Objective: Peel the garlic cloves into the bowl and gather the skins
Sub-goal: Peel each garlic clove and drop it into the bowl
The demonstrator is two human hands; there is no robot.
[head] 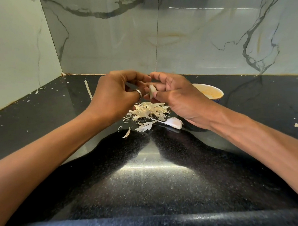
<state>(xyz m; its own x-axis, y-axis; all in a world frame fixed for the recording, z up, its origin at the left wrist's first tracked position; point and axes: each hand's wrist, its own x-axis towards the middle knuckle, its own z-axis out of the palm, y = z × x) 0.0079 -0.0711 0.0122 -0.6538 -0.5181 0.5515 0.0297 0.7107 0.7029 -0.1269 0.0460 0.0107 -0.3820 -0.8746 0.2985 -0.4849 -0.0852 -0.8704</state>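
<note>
Head view puts you midway: your right hand (179, 97) pinches a pale, part-skinned garlic clove (152, 91) above the black speckled bench (150, 184). Your left hand (116, 95) curls against it, grip unclear. Papery cream skins (149, 111) lie heaped beneath, with 1 white unpeeled clove (175, 123) beside them and the cream round bowl (214, 88) far right.

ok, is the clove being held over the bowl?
No: the right hand pinches the clove above the skin pile, with the bowl off to the right.
</note>
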